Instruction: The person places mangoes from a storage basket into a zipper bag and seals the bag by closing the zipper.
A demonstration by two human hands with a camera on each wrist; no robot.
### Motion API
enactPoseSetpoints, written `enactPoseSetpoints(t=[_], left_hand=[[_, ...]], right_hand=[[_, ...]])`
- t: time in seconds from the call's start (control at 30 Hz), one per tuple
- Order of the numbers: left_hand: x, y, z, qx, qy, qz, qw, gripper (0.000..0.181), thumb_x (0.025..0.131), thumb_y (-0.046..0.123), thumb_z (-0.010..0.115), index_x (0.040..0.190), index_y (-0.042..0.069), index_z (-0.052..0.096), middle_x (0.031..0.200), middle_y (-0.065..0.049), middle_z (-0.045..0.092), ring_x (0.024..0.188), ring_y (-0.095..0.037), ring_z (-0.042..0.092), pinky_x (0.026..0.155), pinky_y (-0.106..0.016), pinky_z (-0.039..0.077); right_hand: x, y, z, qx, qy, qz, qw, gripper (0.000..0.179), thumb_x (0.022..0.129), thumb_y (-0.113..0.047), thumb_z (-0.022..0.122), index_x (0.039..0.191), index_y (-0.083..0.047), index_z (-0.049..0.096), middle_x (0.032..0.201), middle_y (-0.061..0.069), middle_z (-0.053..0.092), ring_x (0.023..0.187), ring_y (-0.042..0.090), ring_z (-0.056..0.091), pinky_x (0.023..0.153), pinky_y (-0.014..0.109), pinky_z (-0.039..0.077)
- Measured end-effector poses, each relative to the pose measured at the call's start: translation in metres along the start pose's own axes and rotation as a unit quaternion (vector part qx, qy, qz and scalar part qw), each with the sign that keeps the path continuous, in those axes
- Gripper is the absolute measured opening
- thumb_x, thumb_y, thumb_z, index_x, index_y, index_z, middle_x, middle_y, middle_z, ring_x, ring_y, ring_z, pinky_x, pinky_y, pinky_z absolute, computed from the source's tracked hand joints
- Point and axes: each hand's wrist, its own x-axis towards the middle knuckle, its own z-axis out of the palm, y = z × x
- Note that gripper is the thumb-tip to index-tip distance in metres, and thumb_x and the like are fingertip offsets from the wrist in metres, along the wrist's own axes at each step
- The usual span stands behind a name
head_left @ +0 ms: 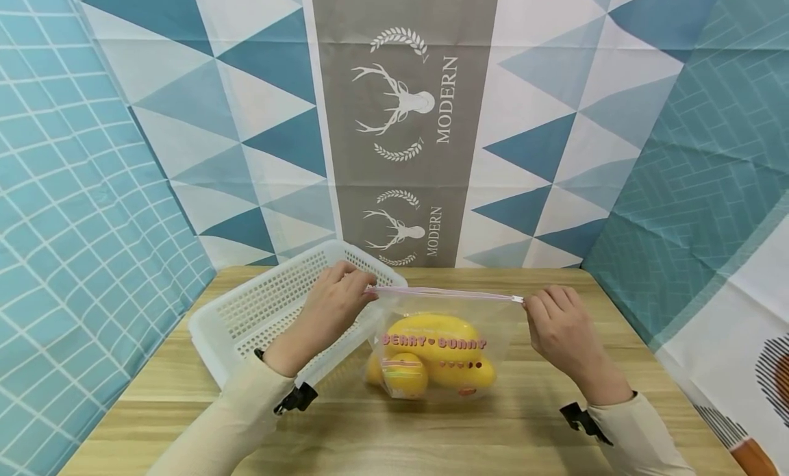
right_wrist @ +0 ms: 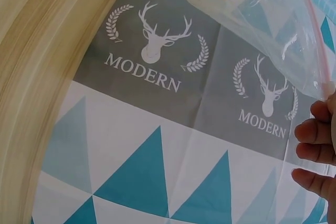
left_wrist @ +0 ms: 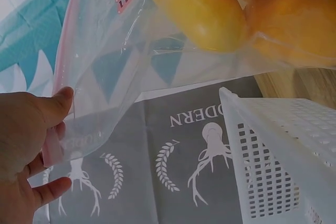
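Note:
A clear zip bag (head_left: 431,370) printed "BERRY BUNNY" stands between my hands, bulging with several smooth yellow and orange fruits (head_left: 428,325). Its pink zip strip (head_left: 444,293) is stretched nearly level across the top. My left hand (head_left: 333,308) pinches the left end of this strip between thumb and fingers, as the left wrist view shows closely. At the other end, next to the white slider (head_left: 517,298), my right hand (head_left: 564,332) pinches the bag's top corner. Only the fingers of the right hand (right_wrist: 315,145) come into the right wrist view, at its edge.
A white perforated plastic basket (head_left: 216,325) sits at the left of the wooden table (head_left: 345,435), behind my left forearm and beside the bag. Patterned cloth (head_left: 401,120) hangs behind the table's far edge, with more cloth on both sides.

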Motion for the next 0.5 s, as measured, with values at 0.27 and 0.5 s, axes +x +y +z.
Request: enactPoseSetpoints(t=[0.27,0.5], left_hand=[[0.0004,0.0009,-0.0006,0.013,-0.002,-0.001,0.9999,0.037,0.078,0.01,0.082,0.108,0.006,0.06,0.085,-0.004,0.066,0.084,-0.026,0.056,0.062,-0.038,0.041],[0.0057,0.0085,0.0004,0.058,-0.018,-0.018,0.998,0.034,0.082,0.016,0.075,0.111,0.004,0.062,0.091,-0.006,0.068,0.083,-0.027,0.057,0.063,-0.039,0.043]], right_hand=[[-0.0001,-0.001,-0.0003,0.004,-0.001,0.006,1.0,0.031,0.104,-0.008,0.039,0.08,0.006,0.052,0.072,0.018,0.054,0.068,0.039,0.053,0.062,0.049,0.044],[0.0001,-0.0028,-0.0003,0.012,-0.003,0.014,0.9998,0.032,0.105,-0.008,0.039,0.08,0.007,0.053,0.071,0.018,0.053,0.067,0.038,0.052,0.061,0.049,0.044]])
